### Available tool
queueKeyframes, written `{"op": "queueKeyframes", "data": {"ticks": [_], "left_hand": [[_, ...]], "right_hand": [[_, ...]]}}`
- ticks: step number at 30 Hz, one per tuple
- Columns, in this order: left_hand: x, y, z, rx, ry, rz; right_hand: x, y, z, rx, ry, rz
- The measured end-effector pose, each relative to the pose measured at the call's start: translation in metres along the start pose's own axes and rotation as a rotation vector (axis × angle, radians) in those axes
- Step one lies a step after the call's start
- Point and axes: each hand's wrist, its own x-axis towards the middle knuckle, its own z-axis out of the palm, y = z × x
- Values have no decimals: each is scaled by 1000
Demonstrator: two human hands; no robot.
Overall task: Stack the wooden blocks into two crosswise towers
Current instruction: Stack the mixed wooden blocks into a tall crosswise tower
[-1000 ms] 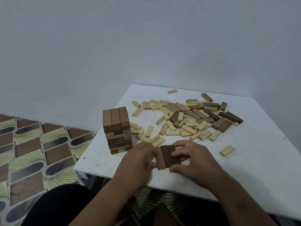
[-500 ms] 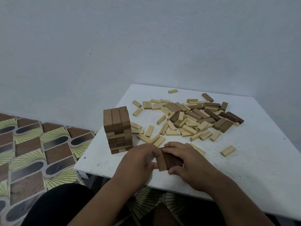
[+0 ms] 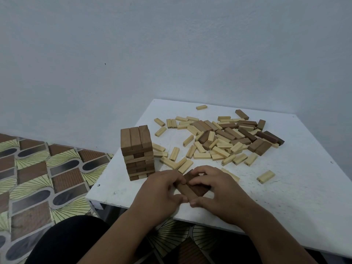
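Note:
A crosswise tower (image 3: 137, 151) of brown and light wooden blocks stands near the left edge of the white table (image 3: 297, 197). Close to the front edge lies a small row of dark brown blocks (image 3: 192, 188), side by side. My left hand (image 3: 162, 193) grips the row from the left, fingers curled over it. My right hand (image 3: 217, 189) grips it from the right, thumb at the near end. Both hands hide much of the row.
A loose pile of light and dark blocks (image 3: 224, 140) spreads over the middle and back of the table. One single light block (image 3: 266, 176) lies right of my hands. A patterned floor (image 3: 38, 178) lies to the left; a pale wall stands behind.
Both hands have closed in over the dark row, covering more of it. The row has turned slightly, its far end leaning left. The tower and pile have not moved.

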Motion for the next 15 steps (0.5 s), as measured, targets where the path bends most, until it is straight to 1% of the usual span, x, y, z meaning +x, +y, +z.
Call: {"op": "queueKeyframes", "data": {"ticks": [6, 11, 15], "left_hand": [[1, 6, -5, 13, -67, -133], [4, 5, -3, 12, -40, -161], [4, 5, -3, -3, -27, -174]], "right_hand": [[-1, 9, -7, 67, 11, 79], [1, 11, -3, 73, 91, 80], [1, 10, -5, 88, 90, 88]]}}
